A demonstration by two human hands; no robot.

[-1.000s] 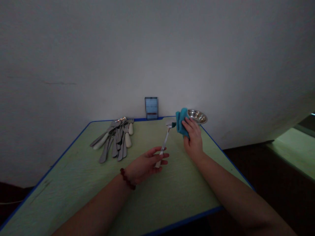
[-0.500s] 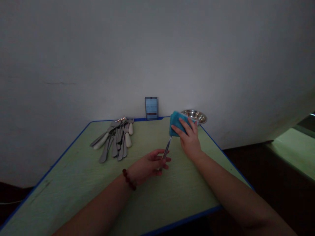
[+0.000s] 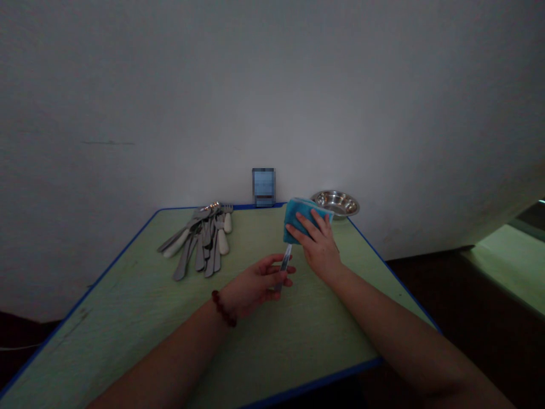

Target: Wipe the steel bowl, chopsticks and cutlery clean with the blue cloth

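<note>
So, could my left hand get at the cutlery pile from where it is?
Probably yes: your left hand is close by, and I see nothing blocking the way to the cutlery pile. It is holding a metal handle, though, so it would likely have to let go first.

- At twelve o'clock we face a plain grey wall (image 3: pixel 272 85), a faint line (image 3: pixel 108 142) marking it between nine and ten.
- Toward six o'clock we see a pale green surface (image 3: pixel 140 295) with blue edging (image 3: pixel 315 383).
- Near four o'clock we make out dark reddish-brown floor (image 3: pixel 426 278); beyond it, another pale green top (image 3: pixel 511 261).
- At eight o'clock we notice a thin pale cord (image 3: pixel 19 347).
- Our light is dim.
</note>
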